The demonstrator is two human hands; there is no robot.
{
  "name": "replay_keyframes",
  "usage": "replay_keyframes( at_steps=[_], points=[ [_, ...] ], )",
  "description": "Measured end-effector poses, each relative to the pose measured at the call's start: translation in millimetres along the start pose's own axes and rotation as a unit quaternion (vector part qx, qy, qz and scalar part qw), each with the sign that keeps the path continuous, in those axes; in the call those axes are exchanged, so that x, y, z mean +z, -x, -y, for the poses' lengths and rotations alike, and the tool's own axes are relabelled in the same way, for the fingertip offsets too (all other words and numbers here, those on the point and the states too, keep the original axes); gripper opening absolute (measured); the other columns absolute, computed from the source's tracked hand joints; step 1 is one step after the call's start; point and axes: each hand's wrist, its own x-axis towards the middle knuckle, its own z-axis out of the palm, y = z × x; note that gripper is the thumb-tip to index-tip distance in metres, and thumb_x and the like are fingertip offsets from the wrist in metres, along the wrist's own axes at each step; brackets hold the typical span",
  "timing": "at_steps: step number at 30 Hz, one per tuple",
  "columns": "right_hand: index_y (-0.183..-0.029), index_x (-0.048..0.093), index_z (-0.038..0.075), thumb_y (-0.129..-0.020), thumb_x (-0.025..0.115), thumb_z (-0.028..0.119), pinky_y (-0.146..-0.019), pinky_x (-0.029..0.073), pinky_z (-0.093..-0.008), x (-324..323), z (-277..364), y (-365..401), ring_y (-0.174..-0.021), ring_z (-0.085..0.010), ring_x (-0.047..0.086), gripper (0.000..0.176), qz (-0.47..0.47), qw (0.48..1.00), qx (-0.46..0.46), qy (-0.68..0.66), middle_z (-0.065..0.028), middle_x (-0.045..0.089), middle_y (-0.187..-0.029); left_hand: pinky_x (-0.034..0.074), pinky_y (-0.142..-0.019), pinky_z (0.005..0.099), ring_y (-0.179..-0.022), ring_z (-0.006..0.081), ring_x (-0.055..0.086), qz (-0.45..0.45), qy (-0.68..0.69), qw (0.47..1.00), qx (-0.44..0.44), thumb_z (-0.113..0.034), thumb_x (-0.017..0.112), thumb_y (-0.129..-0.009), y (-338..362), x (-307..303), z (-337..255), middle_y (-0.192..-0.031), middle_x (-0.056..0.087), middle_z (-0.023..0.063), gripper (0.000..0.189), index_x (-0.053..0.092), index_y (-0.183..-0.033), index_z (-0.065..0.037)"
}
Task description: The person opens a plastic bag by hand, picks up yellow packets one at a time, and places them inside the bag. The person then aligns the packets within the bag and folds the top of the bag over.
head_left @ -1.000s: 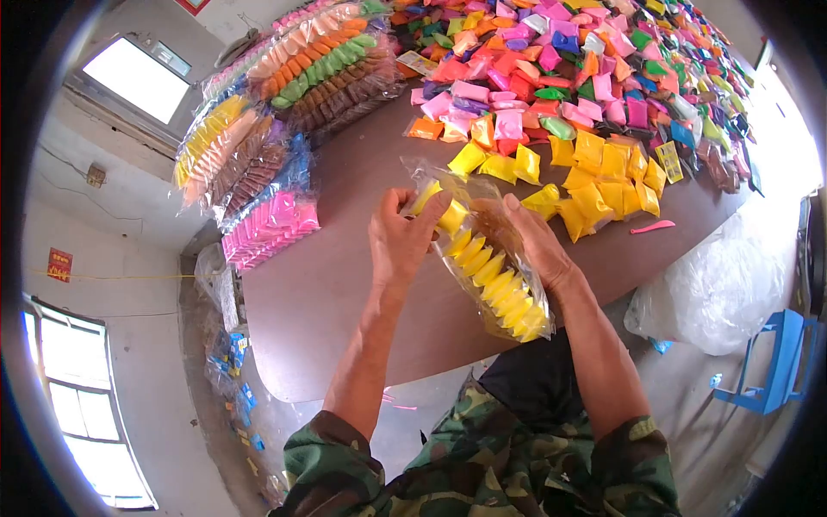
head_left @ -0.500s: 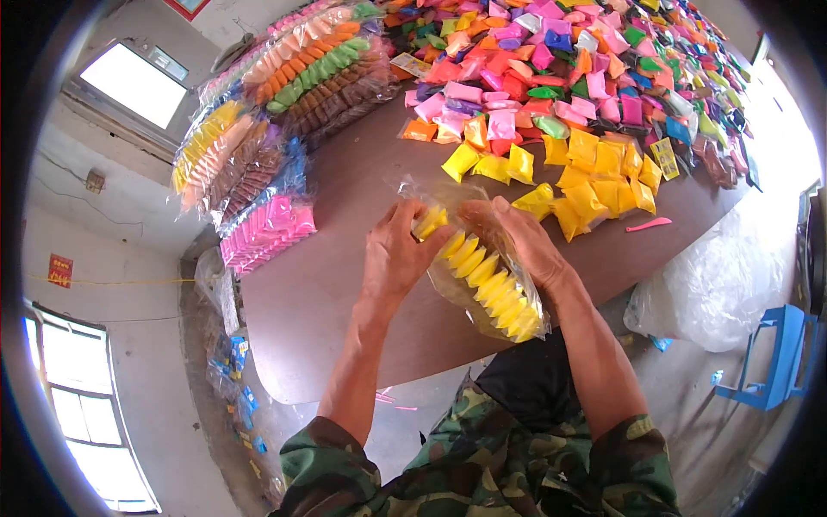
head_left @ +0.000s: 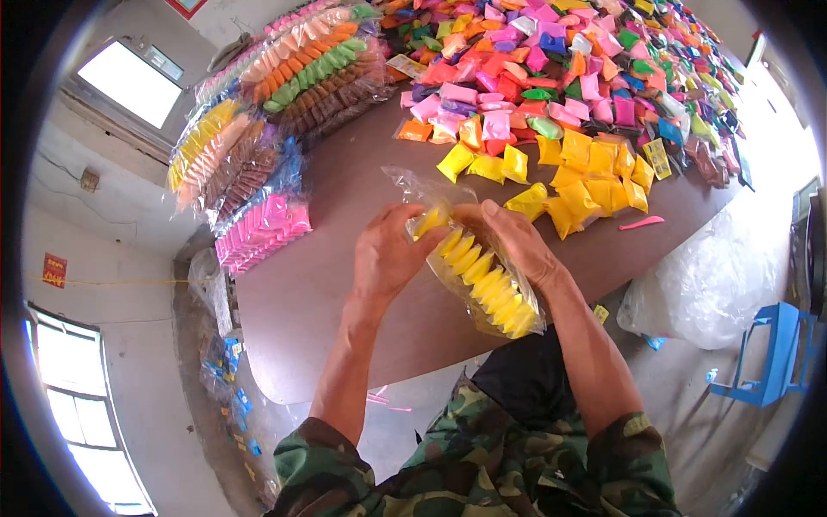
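A clear plastic bag (head_left: 488,284) holding a row of several yellow packets hangs tilted between my hands, over the table's near edge. My left hand (head_left: 389,250) pinches a yellow packet (head_left: 432,221) at the bag's upper left end. Wrapped along the bag's upper right side is my right hand (head_left: 514,239), its fingertips partly behind the plastic. Loose yellow packets (head_left: 603,177) lie on the brown table (head_left: 345,207) beyond my right hand.
Filled bags of coloured packets (head_left: 319,77) are stacked at the table's left. A large heap of mixed packets (head_left: 551,69) covers the far side. A pink plastic tool (head_left: 642,222) lies right. Beyond are a clear plastic sack (head_left: 698,293) and a blue stool (head_left: 771,353).
The view has shifted slightly. Both hands keep hold of the bag, and the yellow packet at my left fingers sits in nearly the same place at the bag's end.
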Motion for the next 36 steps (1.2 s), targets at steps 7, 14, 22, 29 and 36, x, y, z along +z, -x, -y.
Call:
replay_keyframes(
  at_steps=[7,14,22,29,36],
  points=[
    [-0.148,0.055,-0.006,-0.113,0.042,0.052,-0.117,0.044,-0.0389,-6.9,-4.9,33.0,-0.136,-0.0275,0.059,0.069,-0.069,0.993,-0.082,-0.043,-0.0182,0.06,-0.148,0.053,-0.062,0.029,-0.074,0.0143,0.069,-0.058,0.084,0.994,-0.05,-0.028,0.083,-0.095,7.6,-26.9,26.3,-0.107,0.075,0.0127,0.039,0.073,-0.119,0.001],
    [-0.15,0.055,0.001,-0.089,0.082,0.031,-0.121,0.039,-0.0426,-9.2,-3.9,149.6,-0.142,-0.0314,0.055,0.074,-0.14,0.894,-0.185,0.383,-0.0202,0.059,-0.15,0.053,-0.059,0.0299,-0.074,0.0168,0.069,0.068,0.149,0.97,-0.176,-0.056,0.076,-0.095,-14.0,1.7,67.7,-0.12,0.075,0.0165,0.067,0.068,-0.133,-0.002],
    [-0.141,0.063,0.002,-0.082,0.088,0.022,-0.102,0.051,-0.0454,6.4,-27.5,158.3,-0.124,-0.0371,0.067,0.067,-0.2,0.788,-0.202,0.547,-0.0185,0.071,-0.133,0.05,-0.055,0.0275,-0.072,0.0108,0.064,0.126,0.214,0.945,-0.213,-0.048,0.066,-0.102,-18.1,4.8,52.2,-0.09,0.071,0.0045,0.044,0.073,-0.11,-0.006],
    [-0.138,0.062,-0.004,-0.087,0.083,0.006,-0.094,0.058,-0.0402,3.9,-6.4,139.3,-0.115,-0.0383,0.072,0.056,-0.155,0.884,-0.128,0.422,-0.023,0.07,-0.132,0.052,-0.057,0.0277,-0.069,0.0111,0.064,0.014,0.253,0.939,-0.233,-0.038,0.06,-0.107,45.3,-26.1,59.9,-0.084,0.069,0.0029,0.039,0.073,-0.106,-0.002],
    [-0.14,0.062,-0.002,-0.088,0.078,-0.001,-0.1,0.057,-0.0367,0.3,-5.4,120.6,-0.123,-0.0303,0.069,0.055,-0.097,0.902,-0.147,0.395,-0.0213,0.067,-0.138,0.053,-0.064,0.028,-0.079,0.0127,0.067,0.027,0.239,0.932,-0.271,-0.043,0.067,-0.104,91.2,-57.7,70.9,-0.09,0.071,0.0063,0.045,0.072,-0.117,0.0]
  ],
)
